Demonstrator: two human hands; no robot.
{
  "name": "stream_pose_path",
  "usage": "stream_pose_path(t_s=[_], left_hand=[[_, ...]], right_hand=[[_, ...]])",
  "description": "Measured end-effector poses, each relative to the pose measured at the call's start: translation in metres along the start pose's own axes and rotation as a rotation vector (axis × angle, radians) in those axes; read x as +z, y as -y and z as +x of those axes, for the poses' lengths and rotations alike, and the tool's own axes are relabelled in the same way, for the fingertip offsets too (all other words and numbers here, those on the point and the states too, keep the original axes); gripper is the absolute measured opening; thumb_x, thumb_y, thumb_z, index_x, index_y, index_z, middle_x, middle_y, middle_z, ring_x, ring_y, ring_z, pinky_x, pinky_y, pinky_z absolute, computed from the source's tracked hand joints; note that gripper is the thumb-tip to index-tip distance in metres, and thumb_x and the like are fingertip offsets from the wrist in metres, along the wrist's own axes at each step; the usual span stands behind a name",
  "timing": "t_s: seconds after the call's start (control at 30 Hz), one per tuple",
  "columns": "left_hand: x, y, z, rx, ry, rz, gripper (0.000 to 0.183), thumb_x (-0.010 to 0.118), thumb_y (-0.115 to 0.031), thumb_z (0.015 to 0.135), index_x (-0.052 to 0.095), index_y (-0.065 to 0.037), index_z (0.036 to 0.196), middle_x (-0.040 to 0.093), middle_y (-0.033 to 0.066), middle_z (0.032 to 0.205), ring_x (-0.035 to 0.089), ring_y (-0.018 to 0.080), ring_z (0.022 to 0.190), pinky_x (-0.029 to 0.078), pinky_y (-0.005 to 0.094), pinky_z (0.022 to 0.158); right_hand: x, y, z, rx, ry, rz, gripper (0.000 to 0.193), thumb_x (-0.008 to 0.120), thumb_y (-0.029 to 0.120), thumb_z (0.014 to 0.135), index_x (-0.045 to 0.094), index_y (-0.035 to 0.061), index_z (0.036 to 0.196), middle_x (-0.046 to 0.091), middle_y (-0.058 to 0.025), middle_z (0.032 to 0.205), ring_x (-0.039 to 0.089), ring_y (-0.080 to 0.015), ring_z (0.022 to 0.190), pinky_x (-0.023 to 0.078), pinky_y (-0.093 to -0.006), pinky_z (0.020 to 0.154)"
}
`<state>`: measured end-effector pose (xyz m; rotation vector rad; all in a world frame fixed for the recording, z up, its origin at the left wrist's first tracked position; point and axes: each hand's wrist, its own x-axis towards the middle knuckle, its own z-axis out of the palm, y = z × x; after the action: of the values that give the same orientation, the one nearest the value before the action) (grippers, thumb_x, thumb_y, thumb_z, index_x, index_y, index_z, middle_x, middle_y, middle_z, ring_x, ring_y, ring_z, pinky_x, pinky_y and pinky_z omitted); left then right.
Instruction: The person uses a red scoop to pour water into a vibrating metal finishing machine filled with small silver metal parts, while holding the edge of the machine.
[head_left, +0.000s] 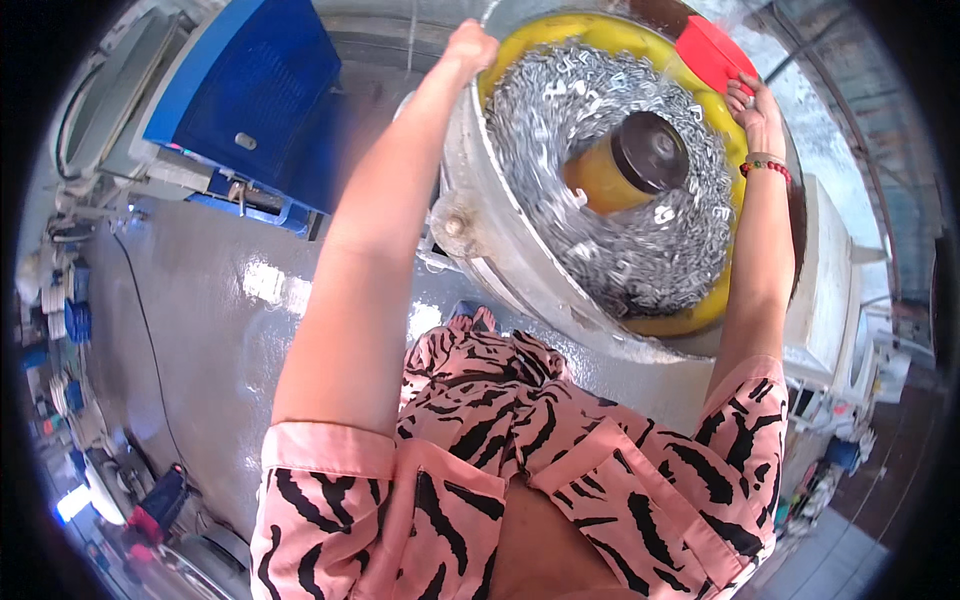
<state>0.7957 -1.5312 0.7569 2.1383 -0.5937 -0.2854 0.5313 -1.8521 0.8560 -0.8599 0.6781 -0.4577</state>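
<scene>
A large round metal tub (520, 262) with a yellow lining (712, 305) stands before me. Small silvery metal pieces (655, 255) fill its ring, blurred in places, around a yellow centre post with a dark round cap (650, 152). At the tub's far left edge my left hand (470, 48) is closed; what its fingers hold is hidden, though a thin pale line shows just above it. On the far right, my right hand (755, 105) grips a red plastic scoop (714, 54) by its near end, over the yellow rim.
A blue machine cabinet (245, 95) stands to the left of the tub. Grey shiny floor (200, 300) lies below it, with a dark cable (142, 310) running across. Equipment and odds and ends line the far left side. A pale metal housing (825, 270) adjoins the tub's right side.
</scene>
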Motion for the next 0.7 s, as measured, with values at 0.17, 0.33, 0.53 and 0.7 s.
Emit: stream_pose_path(t_s=[0.17,0.33,0.53,0.7], left_hand=[[0.006,0.006,0.003,-0.023,0.010,-0.062,0.042,0.049,-0.010,0.071,0.050,0.008,0.109,0.053,0.0279,0.109,0.050,0.0377,0.107,0.041,0.0379,0.091],[0.022,0.061,0.037,0.267,-0.225,0.018,0.028,0.047,-0.009,0.075,0.055,0.003,0.099,0.060,0.0212,0.084,0.059,0.0307,0.078,0.046,0.0393,0.067],[0.018,0.059,0.037,0.304,-0.120,-0.019,0.027,0.045,-0.009,0.075,0.059,-0.001,0.097,0.060,0.0207,0.094,0.057,0.0337,0.090,0.046,0.0392,0.075],[0.049,0.037,0.058,0.167,-0.135,0.137,0.029,0.050,-0.017,0.073,0.062,0.002,0.091,0.060,0.0224,0.098,0.057,0.0347,0.095,0.047,0.0399,0.080]], right_hand=[[-0.008,-0.010,0.043,0.061,-0.025,0.220,0.013,0.046,0.011,0.084,0.039,0.0035,0.075,0.040,-0.0028,0.062,0.029,-0.0091,0.041,0.020,-0.0236,0.039],[0.005,-0.012,0.046,-0.042,0.061,0.161,0.011,0.046,0.009,0.083,0.038,0.0047,0.077,0.039,-0.0034,0.064,0.031,-0.0101,0.043,0.021,-0.0239,0.041],[0.003,-0.002,0.035,-0.224,-0.236,-0.158,0.029,0.042,0.009,0.085,0.043,-0.0006,0.112,0.054,-0.0216,0.105,0.053,-0.0297,0.093,0.045,-0.0303,0.077],[-0.040,0.023,0.009,-0.272,-0.329,-0.369,0.030,0.042,0.013,0.088,0.050,-0.0015,0.112,0.057,-0.0141,0.106,0.056,-0.0198,0.092,0.046,-0.0248,0.078]])
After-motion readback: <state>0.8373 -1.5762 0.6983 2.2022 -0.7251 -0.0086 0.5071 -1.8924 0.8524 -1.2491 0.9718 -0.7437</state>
